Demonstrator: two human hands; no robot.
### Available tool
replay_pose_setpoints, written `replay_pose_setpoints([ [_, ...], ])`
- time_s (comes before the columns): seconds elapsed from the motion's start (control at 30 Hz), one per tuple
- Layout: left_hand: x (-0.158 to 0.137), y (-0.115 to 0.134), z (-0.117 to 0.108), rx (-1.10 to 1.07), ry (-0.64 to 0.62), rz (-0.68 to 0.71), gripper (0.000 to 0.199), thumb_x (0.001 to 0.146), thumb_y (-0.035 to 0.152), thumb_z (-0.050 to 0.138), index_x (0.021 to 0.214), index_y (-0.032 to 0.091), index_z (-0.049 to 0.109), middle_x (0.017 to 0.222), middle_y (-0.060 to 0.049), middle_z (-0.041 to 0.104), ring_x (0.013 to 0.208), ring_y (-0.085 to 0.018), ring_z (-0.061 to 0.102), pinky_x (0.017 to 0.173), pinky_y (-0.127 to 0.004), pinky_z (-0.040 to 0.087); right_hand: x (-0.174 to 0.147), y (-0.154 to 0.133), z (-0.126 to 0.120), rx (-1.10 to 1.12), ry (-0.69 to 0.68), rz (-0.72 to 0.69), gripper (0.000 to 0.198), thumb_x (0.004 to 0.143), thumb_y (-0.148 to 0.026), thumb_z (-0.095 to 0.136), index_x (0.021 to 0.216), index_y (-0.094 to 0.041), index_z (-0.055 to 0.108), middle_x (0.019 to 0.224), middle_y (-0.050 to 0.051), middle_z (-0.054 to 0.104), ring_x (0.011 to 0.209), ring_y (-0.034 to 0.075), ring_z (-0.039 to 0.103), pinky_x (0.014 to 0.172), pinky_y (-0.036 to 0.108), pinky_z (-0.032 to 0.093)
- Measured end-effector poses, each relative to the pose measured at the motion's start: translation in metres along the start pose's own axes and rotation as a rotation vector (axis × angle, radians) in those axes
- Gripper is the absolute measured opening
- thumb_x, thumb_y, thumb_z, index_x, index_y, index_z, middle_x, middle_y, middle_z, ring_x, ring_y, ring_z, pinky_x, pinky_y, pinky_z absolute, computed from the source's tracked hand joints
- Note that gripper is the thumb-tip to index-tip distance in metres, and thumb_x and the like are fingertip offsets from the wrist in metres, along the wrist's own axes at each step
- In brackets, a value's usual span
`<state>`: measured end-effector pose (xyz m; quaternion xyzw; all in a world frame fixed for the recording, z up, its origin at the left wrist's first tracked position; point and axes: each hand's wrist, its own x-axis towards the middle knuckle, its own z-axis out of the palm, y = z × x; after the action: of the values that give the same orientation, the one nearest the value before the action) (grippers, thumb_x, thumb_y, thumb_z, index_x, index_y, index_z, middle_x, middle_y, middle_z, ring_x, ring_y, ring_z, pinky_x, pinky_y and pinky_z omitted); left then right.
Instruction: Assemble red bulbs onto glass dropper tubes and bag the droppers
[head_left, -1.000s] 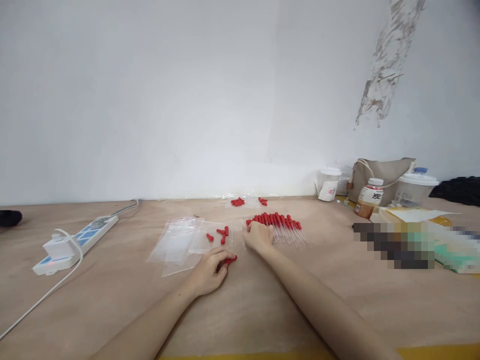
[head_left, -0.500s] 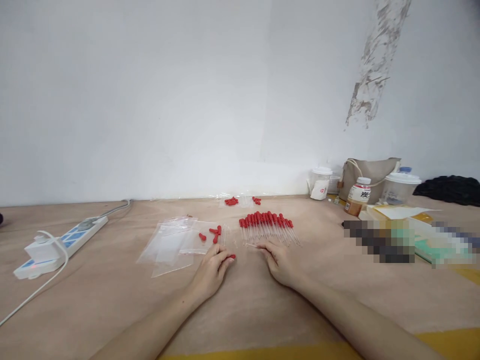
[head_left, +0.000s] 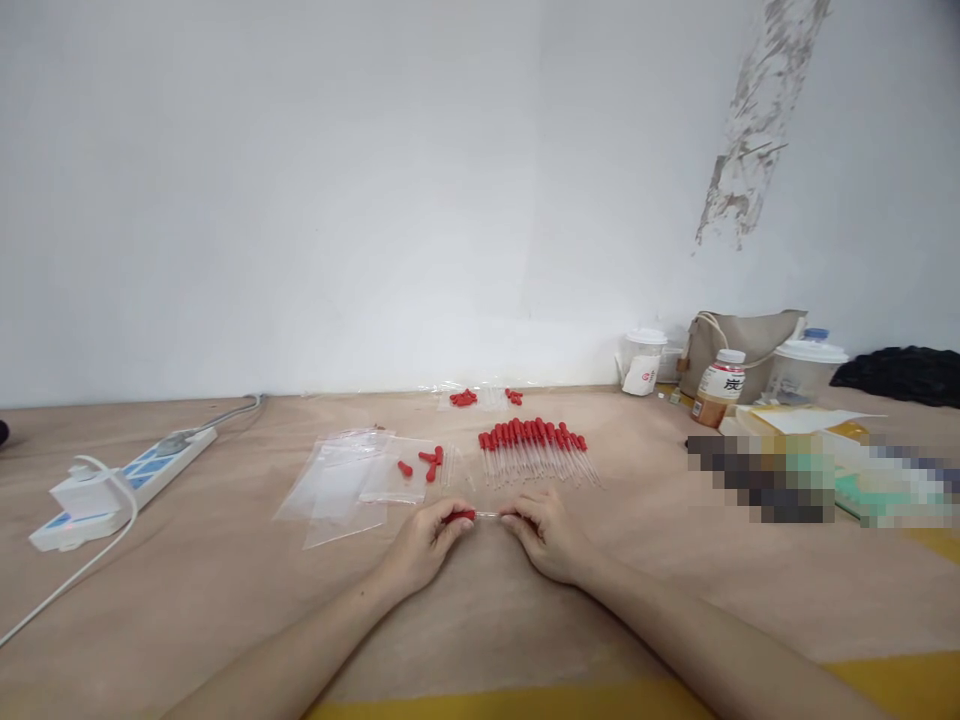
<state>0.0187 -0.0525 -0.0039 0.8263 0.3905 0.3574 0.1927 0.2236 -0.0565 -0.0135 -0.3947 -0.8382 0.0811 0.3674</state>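
Pinching red bulb (head_left: 467,515), left hand (head_left: 421,542) partly covering it; right hand (head_left: 551,537) gripping clear tube (head_left: 487,515), end hidden

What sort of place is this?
Probably a makeshift workspace: a brown-covered table set against a scuffed wall, with a row of red-bulbed droppers, a power strip and a drink bottle on it.

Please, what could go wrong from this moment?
The thin clear tube, pinched by the right hand, might crack or slip if pressed crookedly against the red rubber-looking bulb in the left hand.
The right hand could disturb the row of red-topped clear tubes just beyond it.
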Motion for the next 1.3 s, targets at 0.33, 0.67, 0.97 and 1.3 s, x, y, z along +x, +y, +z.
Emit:
replay_pose_setpoints([
  [0.33, -0.005, 0.008, -0.002, 0.060, -0.121, -0.037, 0.020, 0.085, 0.026, 0.043, 0.086, 0.021, 0.062, 0.079, 0.002, 0.065, 0.073, -0.013, 0.059, 0.066, -0.020, 0.042, 0.000, 0.005, -0.003, -0.186, -0.035, -0.062, 0.021, 0.084, -0.022, 0.042, 0.080, -0.024, 0.063, 0.075, -0.001, 0.064, 0.063, 0.010, 0.050, 0.071, 0.029, 0.021],
  [0.67, -0.004, 0.004, -0.001, 0.090, -0.025, -0.035, 0.018, 0.083, 0.028, 0.046, 0.087, 0.019, 0.061, 0.080, 0.000, 0.066, 0.072, -0.014, 0.059, 0.067, -0.023, 0.044, 0.002, -0.011, 0.000, -0.215, -0.079, 0.069, 0.027, 0.083, -0.024, 0.039, 0.070, -0.022, 0.062, 0.067, -0.002, 0.065, 0.056, 0.010, 0.048, 0.070, 0.028, 0.021],
  [0.97, -0.006, 0.007, 0.000, 0.140, -0.118, 0.034, 0.019, 0.086, 0.026, 0.041, 0.085, 0.020, 0.060, 0.077, 0.001, 0.063, 0.071, -0.013, 0.057, 0.065, -0.021, 0.042, 0.001, -0.003, -0.005, -0.321, -0.076, -0.152, 0.020, 0.078, -0.016, 0.043, 0.074, -0.021, 0.061, 0.065, -0.001, 0.064, 0.055, 0.009, 0.045, 0.069, 0.030, 0.018],
  [1.3, -0.007, 0.004, 0.005, 0.218, -0.071, 0.124, 0.018, 0.085, 0.027, 0.042, 0.083, 0.018, 0.058, 0.071, 0.000, 0.059, 0.064, -0.013, 0.053, 0.060, -0.022, 0.040, 0.001, -0.007, 0.010, -0.255, -0.017, -0.081, 0.020, 0.079, -0.017, 0.043, 0.068, -0.019, 0.059, 0.062, -0.001, 0.062, 0.053, 0.009, 0.043, 0.067, 0.029, 0.020],
])
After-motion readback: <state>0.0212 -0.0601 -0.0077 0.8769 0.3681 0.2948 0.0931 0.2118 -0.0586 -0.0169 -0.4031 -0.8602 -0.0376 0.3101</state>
